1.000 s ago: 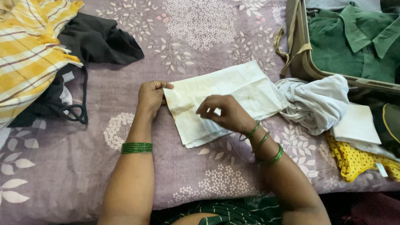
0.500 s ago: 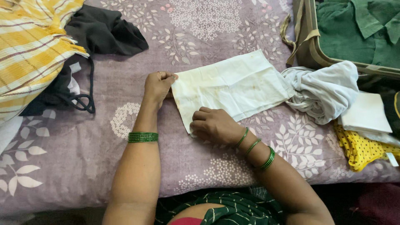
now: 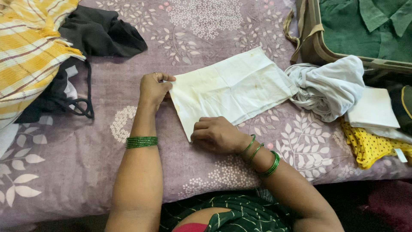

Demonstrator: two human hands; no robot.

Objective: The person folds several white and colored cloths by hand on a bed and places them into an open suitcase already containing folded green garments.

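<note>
Your left hand pinches the far corner of the stained cream folded cloth on the mauve floral bedsheet; your right hand pinches the near corner. Uneven pull could skew the fold.

Matt cream cotton cloth, stained, on soft printed mauve bedsheet

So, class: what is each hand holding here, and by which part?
Both hands grip the cream cloth on the bed: the left hand pinches its far near-side corner, and the right hand grips its nearest corner.
</note>
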